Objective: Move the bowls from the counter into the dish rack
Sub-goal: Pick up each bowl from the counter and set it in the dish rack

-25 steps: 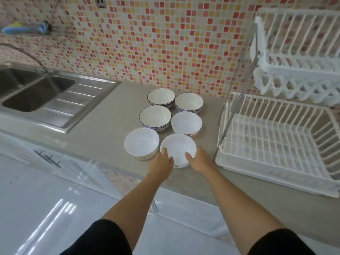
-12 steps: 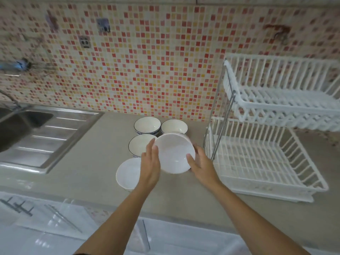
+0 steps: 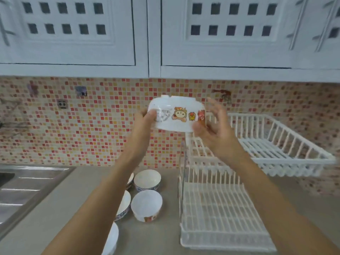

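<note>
While both hands, left hand (image 3: pixel 147 119), right hand (image 3: pixel 211 129), gripped one upturned bowl (image 3: pixel 176 113) beside the two-tier dish rack (image 3: pixel 276 144), five bowls (image 3: pixel 146 205) sat on the counter (image 3: pixel 161 236) left of it, forearms overlapping three.

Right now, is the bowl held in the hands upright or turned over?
Turned over. The bowl shows its foot ring on top and its wider rim below, held between the left hand and right hand.

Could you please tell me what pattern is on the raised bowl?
White bowl with orange-brown cartoon figures on its side; head view.
</note>
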